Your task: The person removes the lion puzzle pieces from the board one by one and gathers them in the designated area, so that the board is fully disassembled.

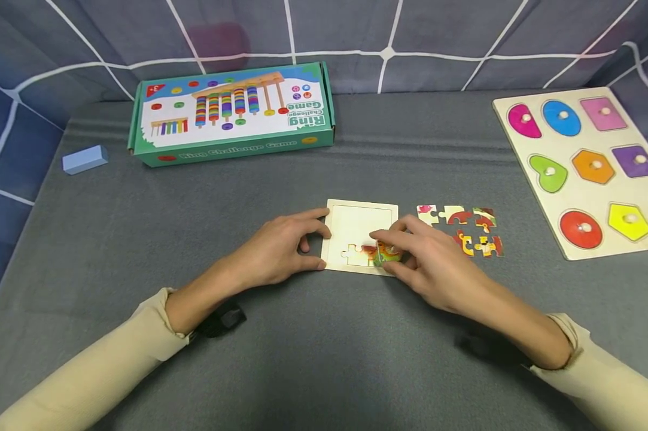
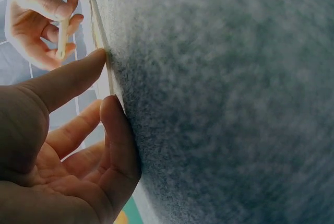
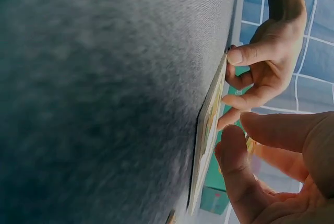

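Observation:
A square wooden puzzle tray (image 1: 361,220) with a raised rim lies flat on the grey cloth. My left hand (image 1: 280,248) grips its left edge, with the thumb at the near corner and bent fingers farther up; the left wrist view shows these fingertips (image 2: 99,57) right at the rim. Over the tray's near right corner, my right hand (image 1: 437,260) pinches a green and orange jigsaw piece (image 1: 386,254), seen edge-on as a pale strip (image 2: 62,38) in the left wrist view. Beside it, pale and red jigsaw picture parts (image 1: 356,255) lie along the tray's near side.
Several loose jigsaw pieces (image 1: 455,214) lie right of the tray, partly behind my right hand. Farther right is a wooden shape board (image 1: 557,140) with knobbed pieces. A green game box (image 1: 227,114) stands at the back, and a light blue block (image 1: 85,160) lies at the far left.

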Demonstrator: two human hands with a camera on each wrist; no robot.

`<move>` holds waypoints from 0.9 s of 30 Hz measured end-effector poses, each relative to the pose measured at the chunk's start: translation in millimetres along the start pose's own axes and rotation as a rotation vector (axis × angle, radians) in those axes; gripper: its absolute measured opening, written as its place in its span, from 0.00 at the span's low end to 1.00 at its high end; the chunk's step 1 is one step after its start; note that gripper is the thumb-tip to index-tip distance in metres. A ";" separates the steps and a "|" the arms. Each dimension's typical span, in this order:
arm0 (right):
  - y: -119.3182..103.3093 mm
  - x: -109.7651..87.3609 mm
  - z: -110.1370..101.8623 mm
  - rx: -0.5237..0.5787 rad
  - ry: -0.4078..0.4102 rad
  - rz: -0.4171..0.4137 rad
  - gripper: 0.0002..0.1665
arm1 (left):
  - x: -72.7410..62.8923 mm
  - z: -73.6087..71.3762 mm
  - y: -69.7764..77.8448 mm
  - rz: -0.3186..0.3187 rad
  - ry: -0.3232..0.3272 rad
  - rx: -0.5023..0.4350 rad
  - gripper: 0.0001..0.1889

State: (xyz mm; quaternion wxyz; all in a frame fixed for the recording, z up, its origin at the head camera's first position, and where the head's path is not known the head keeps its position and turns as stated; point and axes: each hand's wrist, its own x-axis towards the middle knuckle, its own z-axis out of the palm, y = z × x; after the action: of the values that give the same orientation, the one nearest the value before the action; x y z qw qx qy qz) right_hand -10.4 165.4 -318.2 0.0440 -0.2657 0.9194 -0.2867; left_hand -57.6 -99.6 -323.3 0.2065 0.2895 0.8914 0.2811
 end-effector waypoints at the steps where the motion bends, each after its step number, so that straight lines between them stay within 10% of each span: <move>1: 0.9 -1.6 -0.9 -0.006 0.005 0.005 0.27 | 0.2 0.2 0.1 0.002 0.001 0.000 0.20; 27: 21.2 -41.1 -22.6 -0.110 0.049 0.000 0.26 | 0.3 1.2 1.3 -0.001 0.010 0.013 0.20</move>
State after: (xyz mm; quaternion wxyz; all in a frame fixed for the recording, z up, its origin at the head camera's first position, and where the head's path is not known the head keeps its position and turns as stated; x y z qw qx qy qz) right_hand 9.6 212.6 -314.0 0.0068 -0.2605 0.9346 -0.2422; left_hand -56.6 -98.0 -323.4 0.2005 0.2890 0.8943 0.2767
